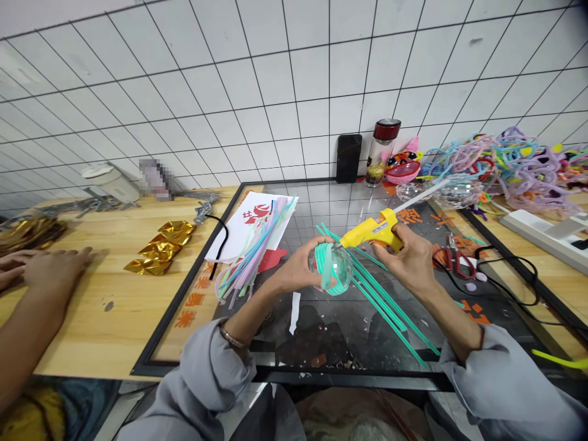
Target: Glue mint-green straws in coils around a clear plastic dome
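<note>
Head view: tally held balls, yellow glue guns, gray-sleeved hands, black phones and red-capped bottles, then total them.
Ball: 1
Glue gun: 1
Left hand and right hand: 2
Phone: 1
Bottle: 1
Total: 6

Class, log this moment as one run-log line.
left hand: holds clear ball; right hand: holds yellow glue gun; nozzle: beside ball; nearby: green pipe cleaners

Single view from my own head, facing forward and down, close above the wooden table (101, 337). My grey sleeves (209, 373) occupy the lower edge, my left hand (301, 267) and right hand (408, 260) lie near the centre, and the white tiled wall (271, 92) fills the upper part.
</note>
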Demonstrator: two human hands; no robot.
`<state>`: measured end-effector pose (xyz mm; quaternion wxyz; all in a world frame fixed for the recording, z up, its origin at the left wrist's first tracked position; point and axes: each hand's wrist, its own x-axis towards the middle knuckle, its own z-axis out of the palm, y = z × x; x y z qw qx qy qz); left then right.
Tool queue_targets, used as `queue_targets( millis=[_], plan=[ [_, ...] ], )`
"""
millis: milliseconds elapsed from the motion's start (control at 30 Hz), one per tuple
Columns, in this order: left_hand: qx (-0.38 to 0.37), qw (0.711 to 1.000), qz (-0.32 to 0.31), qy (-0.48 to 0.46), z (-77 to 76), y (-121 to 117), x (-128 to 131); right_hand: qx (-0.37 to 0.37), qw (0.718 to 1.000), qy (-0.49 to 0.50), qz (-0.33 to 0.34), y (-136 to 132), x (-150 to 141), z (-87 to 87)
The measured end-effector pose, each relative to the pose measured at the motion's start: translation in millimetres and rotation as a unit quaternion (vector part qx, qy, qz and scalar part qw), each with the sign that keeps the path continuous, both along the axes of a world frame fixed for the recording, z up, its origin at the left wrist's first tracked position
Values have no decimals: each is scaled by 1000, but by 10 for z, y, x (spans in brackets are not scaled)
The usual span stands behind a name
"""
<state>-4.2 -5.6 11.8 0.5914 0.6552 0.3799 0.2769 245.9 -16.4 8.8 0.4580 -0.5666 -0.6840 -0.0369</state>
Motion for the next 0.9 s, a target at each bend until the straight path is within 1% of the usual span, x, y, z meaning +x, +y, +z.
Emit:
queue_targets(
  millis=[133, 367, 633, 767, 900],
  plan=[
    [-5, 1000, 2, -13, 8, -5, 11, -4, 1000, 0, 7, -1, 9, 5],
    [1, 1000, -2, -3, -17, 11, 9, 5, 1000, -16, 7, -9, 28, 42],
    [0, 1000, -7, -8, -29, 8, 6, -2, 1000, -24, 12, -18, 32, 74],
    [-10, 1000, 0, -7, -28, 9, 9, 2, 999, -29, 13, -18, 41, 86],
    [-5, 1000, -8, -9, -31, 16, 2, 5, 999, -33, 17, -21, 44, 97]
  ],
)
